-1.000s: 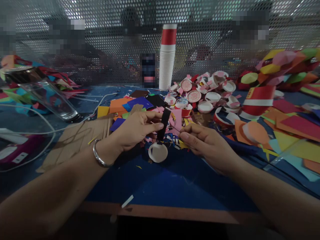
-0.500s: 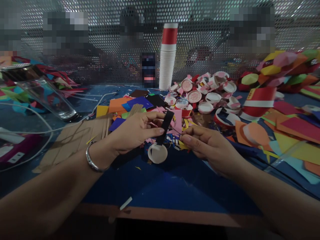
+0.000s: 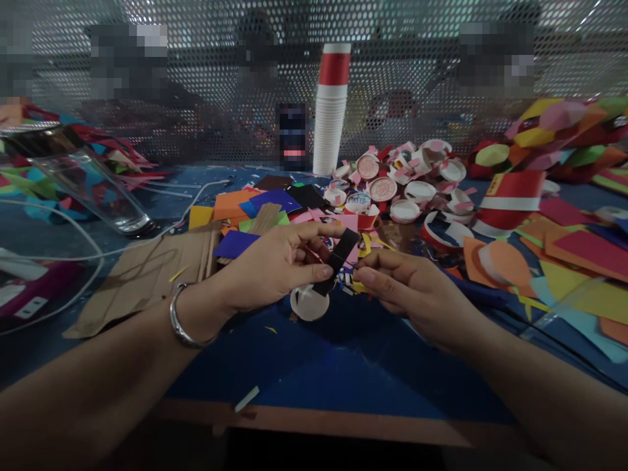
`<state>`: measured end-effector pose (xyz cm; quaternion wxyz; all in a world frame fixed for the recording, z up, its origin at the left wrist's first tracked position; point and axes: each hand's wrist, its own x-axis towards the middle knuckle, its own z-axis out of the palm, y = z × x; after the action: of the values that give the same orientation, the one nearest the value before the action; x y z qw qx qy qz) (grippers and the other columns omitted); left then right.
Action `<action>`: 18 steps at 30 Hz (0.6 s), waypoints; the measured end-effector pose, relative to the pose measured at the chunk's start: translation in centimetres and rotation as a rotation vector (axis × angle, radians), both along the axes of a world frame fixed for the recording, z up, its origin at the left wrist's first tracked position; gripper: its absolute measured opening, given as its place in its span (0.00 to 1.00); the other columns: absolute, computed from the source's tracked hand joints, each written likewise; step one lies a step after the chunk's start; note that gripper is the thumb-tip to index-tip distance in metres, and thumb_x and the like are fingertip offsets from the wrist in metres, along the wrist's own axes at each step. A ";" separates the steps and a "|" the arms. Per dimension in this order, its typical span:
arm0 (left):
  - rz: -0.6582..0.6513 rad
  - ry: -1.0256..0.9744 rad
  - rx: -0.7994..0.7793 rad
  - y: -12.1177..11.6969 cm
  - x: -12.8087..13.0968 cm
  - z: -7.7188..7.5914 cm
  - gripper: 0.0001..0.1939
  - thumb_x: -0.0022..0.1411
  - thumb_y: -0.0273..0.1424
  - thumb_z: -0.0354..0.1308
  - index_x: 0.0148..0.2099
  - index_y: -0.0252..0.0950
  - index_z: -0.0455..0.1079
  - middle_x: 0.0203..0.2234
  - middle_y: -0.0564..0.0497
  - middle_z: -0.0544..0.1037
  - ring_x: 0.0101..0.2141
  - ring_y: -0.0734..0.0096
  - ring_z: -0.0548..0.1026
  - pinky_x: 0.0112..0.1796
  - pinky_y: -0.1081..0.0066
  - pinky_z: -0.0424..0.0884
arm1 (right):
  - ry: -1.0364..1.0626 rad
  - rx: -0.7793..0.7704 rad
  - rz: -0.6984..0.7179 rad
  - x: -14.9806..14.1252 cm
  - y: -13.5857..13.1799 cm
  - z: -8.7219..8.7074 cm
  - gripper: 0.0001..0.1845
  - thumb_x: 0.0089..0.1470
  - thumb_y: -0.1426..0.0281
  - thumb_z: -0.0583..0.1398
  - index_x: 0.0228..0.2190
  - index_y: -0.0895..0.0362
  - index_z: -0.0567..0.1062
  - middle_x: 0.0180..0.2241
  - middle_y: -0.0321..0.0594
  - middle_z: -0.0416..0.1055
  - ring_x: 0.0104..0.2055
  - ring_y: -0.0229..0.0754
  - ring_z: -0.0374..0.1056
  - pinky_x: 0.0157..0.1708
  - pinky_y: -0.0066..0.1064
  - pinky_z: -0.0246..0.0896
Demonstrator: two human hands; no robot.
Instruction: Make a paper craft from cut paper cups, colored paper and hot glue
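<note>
My left hand (image 3: 279, 261) pinches a black paper strip (image 3: 343, 248) between thumb and fingers, the strip tilted up to the right. Below it, on the blue table, lies a round whitish disc (image 3: 310, 306) like a cup's bottom, partly covered by the strip. My right hand (image 3: 407, 278) is closed with thumb against forefinger, just right of the strip. What it grips, if anything, is too small to name. Small paper scraps (image 3: 366, 245) lie behind and between the hands.
A tall stack of paper cups (image 3: 330, 124) stands at the back. Cut cup bottoms (image 3: 405, 209) are heaped right of it. Flattened cardboard (image 3: 147, 275) and a tilted glass (image 3: 103, 190) are at left. Coloured paper (image 3: 579, 248) and a red-white cup (image 3: 513, 199) are at right.
My left hand has shifted slightly right, and the black strip has moved right and tilted further over. My right hand stays nearly in place.
</note>
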<state>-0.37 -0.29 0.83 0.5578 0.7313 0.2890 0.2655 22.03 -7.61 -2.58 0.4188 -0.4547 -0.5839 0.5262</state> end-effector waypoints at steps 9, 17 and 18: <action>-0.041 -0.075 0.094 -0.2 0.0 -0.2 0.27 0.61 0.22 0.66 0.62 0.41 0.71 0.48 0.47 0.74 0.44 0.70 0.73 0.45 0.70 0.75 | -0.034 0.012 0.003 -0.1 0.0 0.3 0.19 0.64 0.53 0.64 0.34 0.58 0.74 0.23 0.27 0.54 0.20 0.28 0.40 0.18 0.28 0.30; -0.032 -0.030 0.142 -0.2 0.0 -0.2 0.27 0.62 0.26 0.67 0.62 0.44 0.72 0.49 0.48 0.72 0.45 0.68 0.72 0.45 0.69 0.75 | -0.057 0.020 0.005 0.0 -0.1 0.3 0.20 0.64 0.52 0.64 0.33 0.56 0.74 0.23 0.27 0.54 0.21 0.30 0.42 0.18 0.28 0.33; -0.030 -0.029 0.141 -0.2 0.0 -0.2 0.27 0.62 0.26 0.67 0.62 0.44 0.72 0.50 0.48 0.72 0.44 0.69 0.72 0.45 0.69 0.75 | -0.056 0.023 0.008 0.0 -0.1 0.3 0.20 0.64 0.52 0.64 0.33 0.56 0.74 0.23 0.27 0.54 0.21 0.30 0.42 0.18 0.28 0.33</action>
<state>-0.33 -0.52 0.67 0.5131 0.7690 0.2505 0.2873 22.04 -7.74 -2.30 0.4056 -0.4621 -0.6032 0.5081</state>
